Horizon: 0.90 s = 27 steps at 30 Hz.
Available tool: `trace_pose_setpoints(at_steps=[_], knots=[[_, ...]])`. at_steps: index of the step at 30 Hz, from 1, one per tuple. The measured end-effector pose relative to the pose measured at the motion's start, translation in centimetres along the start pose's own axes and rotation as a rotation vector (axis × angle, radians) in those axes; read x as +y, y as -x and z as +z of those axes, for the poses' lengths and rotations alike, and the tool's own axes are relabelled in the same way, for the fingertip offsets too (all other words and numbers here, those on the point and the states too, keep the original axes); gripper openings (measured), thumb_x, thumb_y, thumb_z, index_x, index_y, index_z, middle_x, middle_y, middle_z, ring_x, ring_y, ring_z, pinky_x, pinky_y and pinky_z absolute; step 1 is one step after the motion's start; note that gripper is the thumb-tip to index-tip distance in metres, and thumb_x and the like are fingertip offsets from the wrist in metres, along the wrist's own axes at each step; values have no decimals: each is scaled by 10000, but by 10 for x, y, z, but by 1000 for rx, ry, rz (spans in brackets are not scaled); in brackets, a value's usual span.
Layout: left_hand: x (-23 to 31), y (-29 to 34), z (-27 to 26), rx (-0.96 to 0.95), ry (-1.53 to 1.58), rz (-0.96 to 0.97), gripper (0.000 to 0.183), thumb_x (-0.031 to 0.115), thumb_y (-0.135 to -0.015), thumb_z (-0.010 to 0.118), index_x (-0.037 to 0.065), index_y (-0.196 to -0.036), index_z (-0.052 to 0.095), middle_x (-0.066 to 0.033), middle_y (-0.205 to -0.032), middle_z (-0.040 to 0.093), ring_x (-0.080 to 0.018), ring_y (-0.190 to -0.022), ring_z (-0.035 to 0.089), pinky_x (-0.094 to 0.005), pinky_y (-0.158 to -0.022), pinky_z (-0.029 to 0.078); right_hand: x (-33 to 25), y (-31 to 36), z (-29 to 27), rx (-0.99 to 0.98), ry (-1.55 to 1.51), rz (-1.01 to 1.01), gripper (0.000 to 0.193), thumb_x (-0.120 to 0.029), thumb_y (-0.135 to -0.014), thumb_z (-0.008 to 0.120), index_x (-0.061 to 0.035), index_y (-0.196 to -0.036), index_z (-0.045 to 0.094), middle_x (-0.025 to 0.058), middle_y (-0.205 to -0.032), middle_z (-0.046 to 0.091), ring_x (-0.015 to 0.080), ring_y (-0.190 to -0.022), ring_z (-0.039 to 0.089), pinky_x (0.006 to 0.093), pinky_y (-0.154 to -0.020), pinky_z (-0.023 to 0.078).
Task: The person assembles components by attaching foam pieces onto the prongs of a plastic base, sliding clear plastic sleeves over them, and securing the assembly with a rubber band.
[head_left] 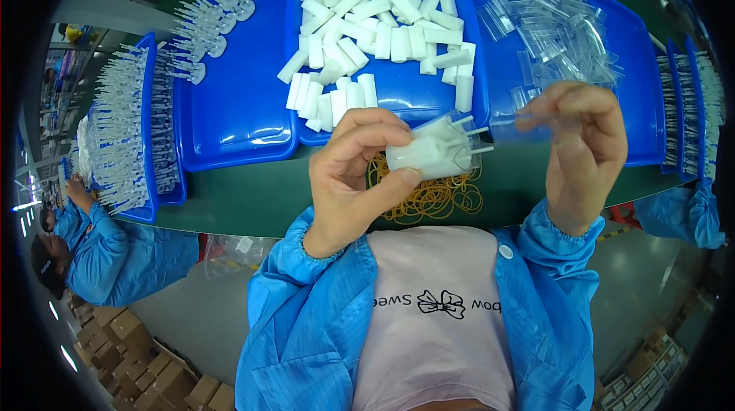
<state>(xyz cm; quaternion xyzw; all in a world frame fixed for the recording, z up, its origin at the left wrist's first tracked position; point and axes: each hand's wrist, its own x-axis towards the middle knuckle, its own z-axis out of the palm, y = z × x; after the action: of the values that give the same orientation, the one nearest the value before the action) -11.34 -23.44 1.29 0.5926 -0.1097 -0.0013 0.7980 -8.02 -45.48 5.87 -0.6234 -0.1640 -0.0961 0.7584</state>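
My left hand grips a white cylindrical plastic assembly between thumb and fingers. Thin white prongs stick out of its right end, and clear plastic pieces lie against its sides. To its right, my raised right hand pinches a clear plastic piece, smeared by motion and apart from the assembly. Yellow-brown rubber bands lie heaped on the green table under the assembly, partly covered by my left hand.
A blue tray beyond my hands holds many white blocks. Clear plastic pieces fill the tray at right. White pronged parts stand at left, more in side trays. A co-worker sits at left; a blue sleeve shows at right.
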Motion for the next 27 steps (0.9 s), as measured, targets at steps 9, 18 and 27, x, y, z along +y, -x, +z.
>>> trace_pose_setpoints(at_steps=[9, 18, 27], knots=[[5, 2, 0, -63, 41, -9, 316, -66, -709, 678, -32, -1013, 599, -94, -1096, 484, -161, -989, 543, -292, -876, 447, -13, -4, 11, -248, 349, -197, 286, -132, -804, 611, 40, -1021, 538, 189, -926, 609, 233, -798, 630, 342, -721, 525], [2, 1, 0, -126, 270, -133, 312, -62, -746, 638, -40, -1050, 572, -90, -1081, 484, -164, -987, 548, -292, -895, 440, -16, -14, 4, -383, 280, -123, 246, -32, -770, 594, 40, -1005, 577, 200, -981, 618, 235, -836, 633, 345, -725, 523], [6, -1, -3, -121, 462, -375, 256, 21, -792, 623, -18, -1041, 575, -55, -1080, 505, -134, -980, 544, -273, -868, 431, -13, -11, 5, -407, 327, -107, 183, -69, -792, 651, 15, -949, 607, 224, -974, 628, 233, -780, 636, 334, -693, 521]])
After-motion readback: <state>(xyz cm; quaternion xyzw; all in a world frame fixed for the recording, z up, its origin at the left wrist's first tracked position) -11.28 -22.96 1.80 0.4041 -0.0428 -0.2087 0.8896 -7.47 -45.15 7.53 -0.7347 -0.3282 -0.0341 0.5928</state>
